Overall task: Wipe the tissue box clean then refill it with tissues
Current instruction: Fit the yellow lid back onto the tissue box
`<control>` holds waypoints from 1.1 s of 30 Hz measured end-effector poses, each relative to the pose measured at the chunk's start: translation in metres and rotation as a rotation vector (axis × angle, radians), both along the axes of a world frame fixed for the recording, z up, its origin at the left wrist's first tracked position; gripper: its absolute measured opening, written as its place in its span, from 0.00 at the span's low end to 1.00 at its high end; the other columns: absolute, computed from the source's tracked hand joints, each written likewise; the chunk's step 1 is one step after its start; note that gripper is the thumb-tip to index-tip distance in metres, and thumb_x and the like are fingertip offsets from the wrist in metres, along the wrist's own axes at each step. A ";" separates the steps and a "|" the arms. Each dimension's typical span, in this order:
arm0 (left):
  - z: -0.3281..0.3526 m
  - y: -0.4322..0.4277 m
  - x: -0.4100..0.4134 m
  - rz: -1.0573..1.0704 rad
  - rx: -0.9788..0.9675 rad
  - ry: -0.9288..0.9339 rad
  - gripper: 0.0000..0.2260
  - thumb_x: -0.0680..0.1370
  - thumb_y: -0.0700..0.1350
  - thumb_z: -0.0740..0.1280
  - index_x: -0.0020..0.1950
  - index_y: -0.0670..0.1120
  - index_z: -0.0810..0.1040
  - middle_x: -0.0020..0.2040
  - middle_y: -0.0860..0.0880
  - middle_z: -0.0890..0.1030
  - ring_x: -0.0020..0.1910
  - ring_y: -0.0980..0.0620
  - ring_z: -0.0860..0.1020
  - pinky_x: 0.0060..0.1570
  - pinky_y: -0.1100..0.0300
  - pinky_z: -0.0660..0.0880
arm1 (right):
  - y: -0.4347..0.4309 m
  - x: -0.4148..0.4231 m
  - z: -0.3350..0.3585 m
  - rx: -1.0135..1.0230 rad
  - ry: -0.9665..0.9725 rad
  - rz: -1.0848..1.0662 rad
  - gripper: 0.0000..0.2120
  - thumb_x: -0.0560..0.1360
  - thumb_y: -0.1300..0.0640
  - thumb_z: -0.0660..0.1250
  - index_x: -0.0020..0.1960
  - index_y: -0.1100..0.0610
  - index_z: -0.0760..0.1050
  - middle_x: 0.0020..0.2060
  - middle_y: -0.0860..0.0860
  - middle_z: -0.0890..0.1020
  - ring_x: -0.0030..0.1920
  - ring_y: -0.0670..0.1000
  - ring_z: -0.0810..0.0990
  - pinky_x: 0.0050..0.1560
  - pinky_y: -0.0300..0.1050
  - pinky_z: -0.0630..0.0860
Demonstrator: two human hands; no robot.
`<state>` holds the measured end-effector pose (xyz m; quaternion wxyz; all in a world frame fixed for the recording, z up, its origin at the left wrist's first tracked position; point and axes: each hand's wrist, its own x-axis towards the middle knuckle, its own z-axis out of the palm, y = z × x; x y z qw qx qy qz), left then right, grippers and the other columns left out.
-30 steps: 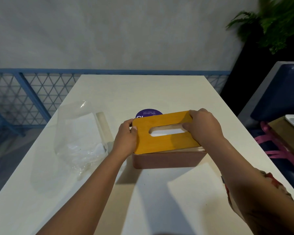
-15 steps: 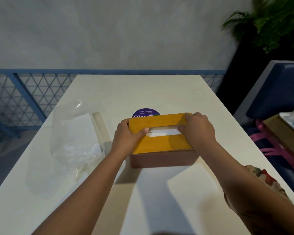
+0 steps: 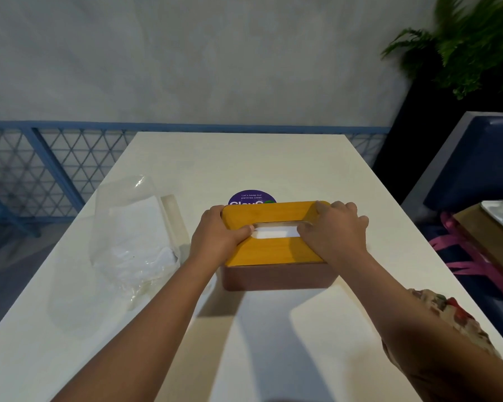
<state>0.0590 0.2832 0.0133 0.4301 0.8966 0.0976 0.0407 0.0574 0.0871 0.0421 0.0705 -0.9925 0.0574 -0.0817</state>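
The white table fills the middle of the frame from the lower edge up towards the wall. On it, centre left, lies a crumpled clear plastic wrapper with something white inside; I cannot tell whether that is spare tissue or a cloth.

The tissue box stands just right of centre, its brown body flat on the table. I judge the body to be rigid and light, easy to push about on this smooth top, so it wants steadying from both ends. The yellow wooden lid looks seated level on the box; it seems stiff and smooth-faced, a little slippery, best taken by its short ends rather than from above.

That is how I have it. My left hand grips the lid's left end, fingers curled over the edge and close together, thumb laid on top with its tip at the slot. My right hand covers the right end, fingers slightly spread and bent over the far corner, thumb reaching the slot's other end.

White tissues show through the slot: soft, easily torn, so I would draw the first sheet by a light pinch. Behind the box, a purple sticker peeps out.
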 end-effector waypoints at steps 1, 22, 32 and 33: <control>0.001 0.000 0.000 0.001 0.013 0.002 0.29 0.71 0.56 0.71 0.68 0.48 0.67 0.64 0.48 0.72 0.59 0.47 0.73 0.51 0.55 0.71 | 0.000 -0.001 -0.003 -0.020 -0.037 -0.002 0.17 0.72 0.46 0.57 0.52 0.56 0.75 0.45 0.55 0.77 0.52 0.57 0.70 0.48 0.51 0.64; 0.013 -0.011 -0.007 0.013 0.326 0.111 0.28 0.74 0.59 0.65 0.69 0.46 0.65 0.64 0.46 0.73 0.59 0.44 0.75 0.50 0.51 0.73 | 0.005 0.000 -0.015 -0.222 -0.051 0.108 0.27 0.76 0.38 0.48 0.63 0.56 0.69 0.58 0.57 0.75 0.58 0.59 0.71 0.58 0.60 0.67; 0.015 -0.016 -0.012 0.010 0.073 0.084 0.27 0.75 0.54 0.67 0.70 0.46 0.64 0.66 0.46 0.72 0.62 0.44 0.73 0.57 0.50 0.71 | -0.008 0.014 -0.008 0.086 0.149 0.204 0.25 0.78 0.38 0.52 0.70 0.48 0.63 0.71 0.55 0.64 0.72 0.59 0.58 0.67 0.69 0.51; 0.015 -0.016 -0.012 0.017 0.065 0.080 0.27 0.75 0.54 0.67 0.70 0.46 0.64 0.67 0.46 0.72 0.63 0.44 0.73 0.57 0.51 0.71 | -0.009 0.014 -0.005 0.164 0.095 0.217 0.20 0.78 0.41 0.56 0.66 0.48 0.70 0.68 0.54 0.68 0.70 0.56 0.62 0.68 0.66 0.53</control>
